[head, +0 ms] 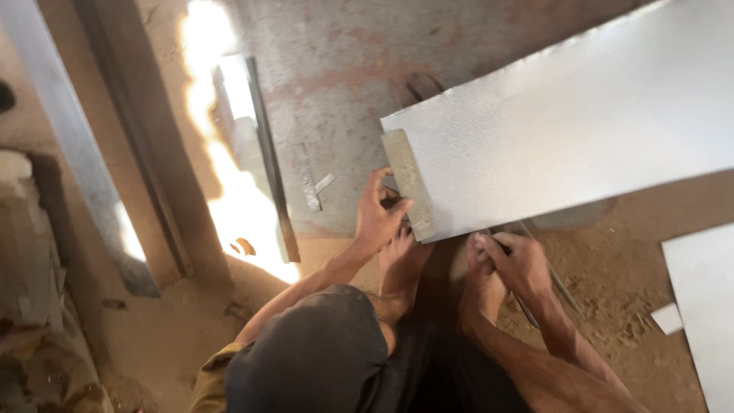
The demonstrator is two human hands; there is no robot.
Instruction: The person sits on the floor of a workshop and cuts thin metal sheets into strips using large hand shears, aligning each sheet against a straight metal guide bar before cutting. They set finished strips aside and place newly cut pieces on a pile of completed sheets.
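A large galvanised metal sheet point(581, 122) lies on the dusty floor. A flat, dull metal bar point(409, 187) rests along its left end. My left hand point(377, 216) grips this bar at its lower part and presses it against the sheet's edge. My right hand point(518, 262) sits just below the sheet's near edge, closed around a thin metal tool point(564, 289) that slants toward the lower right. Two bare feet point(403, 256) are planted between the hands, beside the sheet's near corner. The tool's tip is hidden by the hand.
A second metal sheet point(707, 306) lies at the right edge with a small white offcut point(667, 318) beside it. A long metal strip point(264, 160) and small scraps point(312, 183) lie to the left, by a bright patch of sunlight. A wall and rubble stand at far left.
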